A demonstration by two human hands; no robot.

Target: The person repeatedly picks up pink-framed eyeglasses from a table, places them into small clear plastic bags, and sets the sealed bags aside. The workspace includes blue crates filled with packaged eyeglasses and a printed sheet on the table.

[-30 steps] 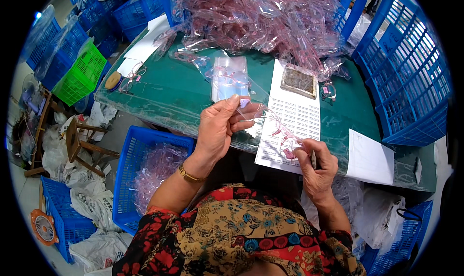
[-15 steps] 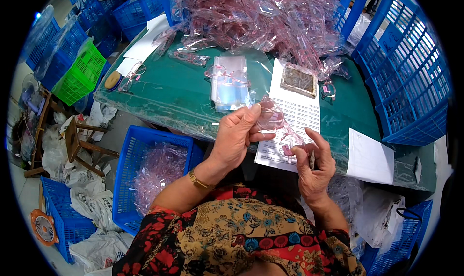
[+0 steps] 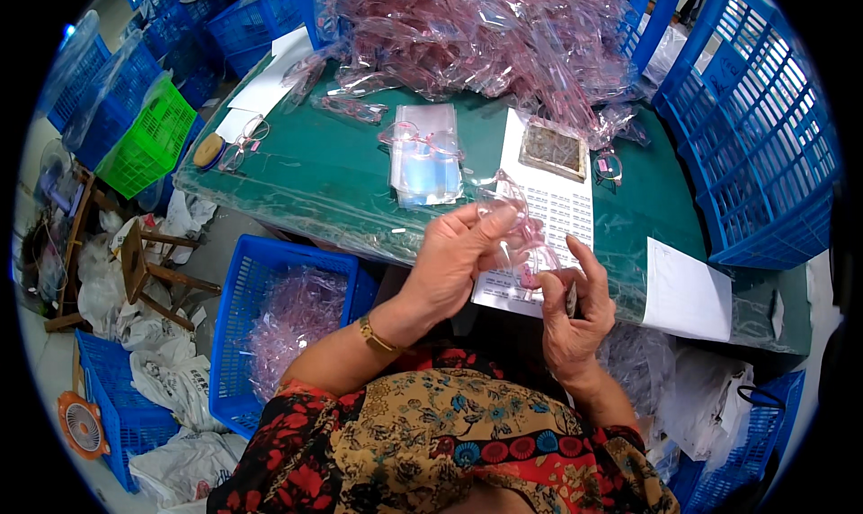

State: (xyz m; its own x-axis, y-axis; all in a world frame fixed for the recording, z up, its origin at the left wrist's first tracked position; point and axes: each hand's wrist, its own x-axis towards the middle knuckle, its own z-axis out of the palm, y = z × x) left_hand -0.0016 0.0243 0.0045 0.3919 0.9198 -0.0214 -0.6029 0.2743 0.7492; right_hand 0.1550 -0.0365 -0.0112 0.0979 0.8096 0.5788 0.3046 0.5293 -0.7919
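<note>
A pair of pink clear-framed glasses is held between my two hands over the table's near edge, with clear plastic film about it. My left hand pinches the film and the upper end of the glasses between thumb and fingers. My right hand grips the lower end, its index finger raised. A small greyish flat piece shows between the right fingers; its kind is unclear. Beneath the hands lies a white label sheet. Farther left, another pair of pink glasses rests on a stack of clear bags.
A heap of bagged pink glasses covers the back of the green table. A framed, brownish block sits on the label sheet. Blue crates stand right; another blue crate with bagged glasses is lower left.
My left hand has shifted slightly right and down, closer to my right hand. The glasses have turned, and the clear film that stretched above the left hand has come down around them.
</note>
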